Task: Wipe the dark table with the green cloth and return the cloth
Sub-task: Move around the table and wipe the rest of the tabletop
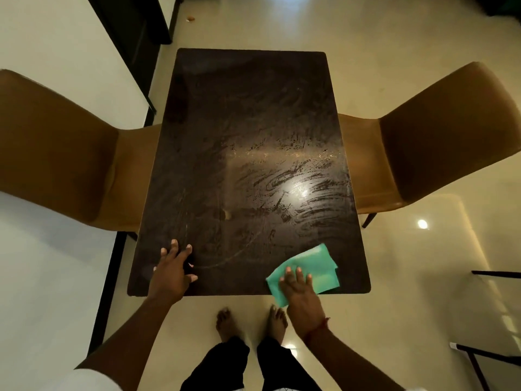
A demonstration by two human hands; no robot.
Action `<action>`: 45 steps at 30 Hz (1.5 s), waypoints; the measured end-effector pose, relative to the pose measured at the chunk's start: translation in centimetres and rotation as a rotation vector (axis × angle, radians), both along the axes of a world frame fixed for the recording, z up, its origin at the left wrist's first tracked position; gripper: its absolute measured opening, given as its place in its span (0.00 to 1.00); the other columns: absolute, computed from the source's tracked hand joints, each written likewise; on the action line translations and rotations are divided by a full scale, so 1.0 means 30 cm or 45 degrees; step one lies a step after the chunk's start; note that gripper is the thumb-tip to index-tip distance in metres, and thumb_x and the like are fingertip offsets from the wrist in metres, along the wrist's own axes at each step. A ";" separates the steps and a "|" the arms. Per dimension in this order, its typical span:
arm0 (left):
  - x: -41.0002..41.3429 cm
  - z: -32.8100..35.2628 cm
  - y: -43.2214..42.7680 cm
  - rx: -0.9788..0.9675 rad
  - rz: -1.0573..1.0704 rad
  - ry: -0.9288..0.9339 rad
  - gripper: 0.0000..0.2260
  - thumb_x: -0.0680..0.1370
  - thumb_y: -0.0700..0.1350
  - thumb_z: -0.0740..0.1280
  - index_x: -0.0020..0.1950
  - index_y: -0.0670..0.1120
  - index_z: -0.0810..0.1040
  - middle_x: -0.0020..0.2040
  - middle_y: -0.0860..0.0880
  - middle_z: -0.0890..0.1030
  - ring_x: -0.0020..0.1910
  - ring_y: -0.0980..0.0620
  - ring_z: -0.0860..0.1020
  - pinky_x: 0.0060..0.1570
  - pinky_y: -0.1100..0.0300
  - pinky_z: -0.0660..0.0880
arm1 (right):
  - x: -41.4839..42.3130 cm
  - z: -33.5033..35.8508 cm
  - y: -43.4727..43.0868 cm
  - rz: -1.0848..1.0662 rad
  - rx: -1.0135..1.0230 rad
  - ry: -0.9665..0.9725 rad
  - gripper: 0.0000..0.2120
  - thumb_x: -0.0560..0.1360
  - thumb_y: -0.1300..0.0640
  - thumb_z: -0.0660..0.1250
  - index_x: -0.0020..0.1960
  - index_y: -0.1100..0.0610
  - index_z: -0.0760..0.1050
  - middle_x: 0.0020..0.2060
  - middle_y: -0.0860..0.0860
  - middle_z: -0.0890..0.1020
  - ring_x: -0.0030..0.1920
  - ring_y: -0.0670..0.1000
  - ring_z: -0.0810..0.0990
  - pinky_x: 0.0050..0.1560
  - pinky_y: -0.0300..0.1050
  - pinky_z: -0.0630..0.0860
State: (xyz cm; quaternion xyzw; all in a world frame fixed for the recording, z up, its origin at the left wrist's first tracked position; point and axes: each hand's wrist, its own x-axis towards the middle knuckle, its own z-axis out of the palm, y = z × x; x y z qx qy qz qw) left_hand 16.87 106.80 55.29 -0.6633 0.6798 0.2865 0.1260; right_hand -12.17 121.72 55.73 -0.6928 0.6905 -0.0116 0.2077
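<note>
The dark table (pixel 248 131) stretches away from me, its surface streaked with wet wipe marks on the right half. The green cloth (pixel 315 266) lies flat at the near right corner, one edge hanging slightly over the front rim. My right hand (pixel 298 289) presses down on the cloth's near left part, fingers spread on top of it. My left hand (pixel 173 270) rests flat on the bare tabletop near the front left corner, fingers apart, holding nothing.
A tan chair (pixel 56 153) is tucked in at the table's left side and another tan chair (pixel 439 136) at its right. My bare feet (pixel 251 323) stand on glossy tile just before the front edge. Dark metal frames (pixel 485 356) sit at the lower right.
</note>
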 end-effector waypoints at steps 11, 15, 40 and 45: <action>0.010 -0.009 0.015 -0.027 -0.084 -0.021 0.35 0.79 0.50 0.68 0.80 0.54 0.52 0.81 0.47 0.43 0.79 0.40 0.43 0.74 0.37 0.56 | 0.023 -0.009 -0.148 -0.405 0.067 0.054 0.29 0.72 0.68 0.65 0.72 0.56 0.66 0.76 0.55 0.59 0.76 0.61 0.57 0.76 0.57 0.49; 0.003 -0.001 0.014 -0.011 -0.116 -0.029 0.36 0.79 0.51 0.67 0.80 0.53 0.50 0.81 0.46 0.42 0.79 0.39 0.43 0.74 0.38 0.55 | 0.112 0.006 -0.086 0.260 0.022 0.003 0.29 0.54 0.60 0.82 0.55 0.56 0.82 0.61 0.55 0.80 0.59 0.61 0.80 0.74 0.51 0.45; -0.005 -0.008 0.008 0.004 0.026 0.001 0.36 0.77 0.48 0.71 0.79 0.55 0.54 0.81 0.49 0.46 0.79 0.43 0.43 0.74 0.37 0.54 | 0.060 0.015 -0.199 0.334 0.129 0.073 0.33 0.57 0.57 0.80 0.62 0.53 0.78 0.66 0.57 0.76 0.65 0.62 0.75 0.63 0.58 0.72; -0.003 -0.011 0.008 -0.001 0.027 0.013 0.36 0.77 0.48 0.70 0.79 0.56 0.54 0.81 0.50 0.45 0.79 0.43 0.43 0.74 0.37 0.54 | -0.136 0.065 -0.309 0.435 0.021 0.079 0.25 0.66 0.62 0.75 0.60 0.48 0.79 0.66 0.49 0.76 0.66 0.52 0.76 0.65 0.51 0.72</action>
